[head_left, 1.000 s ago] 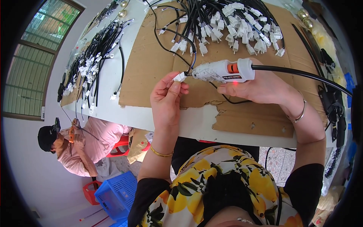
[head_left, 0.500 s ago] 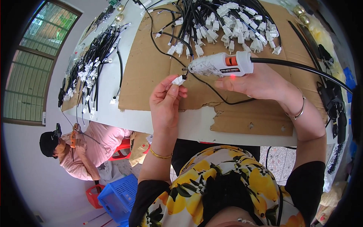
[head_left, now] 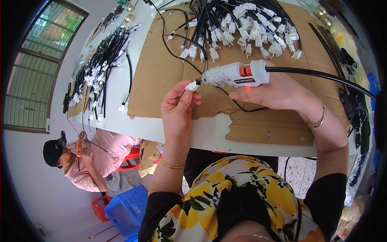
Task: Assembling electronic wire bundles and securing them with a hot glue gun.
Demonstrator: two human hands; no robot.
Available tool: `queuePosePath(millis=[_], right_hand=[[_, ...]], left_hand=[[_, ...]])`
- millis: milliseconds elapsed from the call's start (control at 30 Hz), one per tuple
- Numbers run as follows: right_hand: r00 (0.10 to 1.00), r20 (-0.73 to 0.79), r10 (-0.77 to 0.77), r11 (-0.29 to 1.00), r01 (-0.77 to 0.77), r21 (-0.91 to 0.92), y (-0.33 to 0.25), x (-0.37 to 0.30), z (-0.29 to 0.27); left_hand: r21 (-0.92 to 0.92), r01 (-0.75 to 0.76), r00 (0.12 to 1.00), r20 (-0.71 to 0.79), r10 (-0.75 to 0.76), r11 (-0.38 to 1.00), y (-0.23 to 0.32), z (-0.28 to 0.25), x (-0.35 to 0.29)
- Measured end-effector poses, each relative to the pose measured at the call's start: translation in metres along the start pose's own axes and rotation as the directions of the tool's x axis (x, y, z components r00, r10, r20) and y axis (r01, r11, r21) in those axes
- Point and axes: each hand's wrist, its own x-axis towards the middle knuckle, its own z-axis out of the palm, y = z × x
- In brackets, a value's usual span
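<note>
One white tabletop; right hand wrapped round the hot-glue gun, left hand, apart, pinching the white connector at the gun's nine o'clock; nozzle has just dipped, seemingly within gluing reach!

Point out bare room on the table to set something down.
Bare: cardboard left of the left hand; its torn flap below the right hand; table between flap and left forearm. Crowded: the cardboard's far side, under connectors, and the table's right edge, under black clutter.
</note>
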Motion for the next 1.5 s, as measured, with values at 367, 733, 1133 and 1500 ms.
queuePosePath(millis=[367, 733, 1133, 1500], right_hand=[[0.998, -0.037, -0.054, 0.999, 0.054, -0.008, 0.005, -0.001, 0.002], [1.0, 0.003, -0.016, 0.999, 0.016, 0.038, 0.005, 0.0, 0.005], [1.0, -0.006, -0.021, 0.998, 0.021, 0.06, 0.003, -0.001, 0.007], [0.999, -0.025, -0.025, 0.997, 0.027, 0.072, 0.004, 0.0, 0.009]], left_hand=[[-0.063, 0.02, 1.0, 0.003, -0.02, 0.998, 0.002, 0.0, 0.0], [-0.04, 0.053, 0.999, -0.003, -0.053, 0.998, 0.005, 0.003, -0.002], [-0.021, 0.072, 0.997, 0.019, -0.071, 0.997, 0.003, 0.001, 0.0], [-0.081, 0.122, 0.992, 0.04, -0.119, 0.989, 0.001, -0.003, -0.001]])
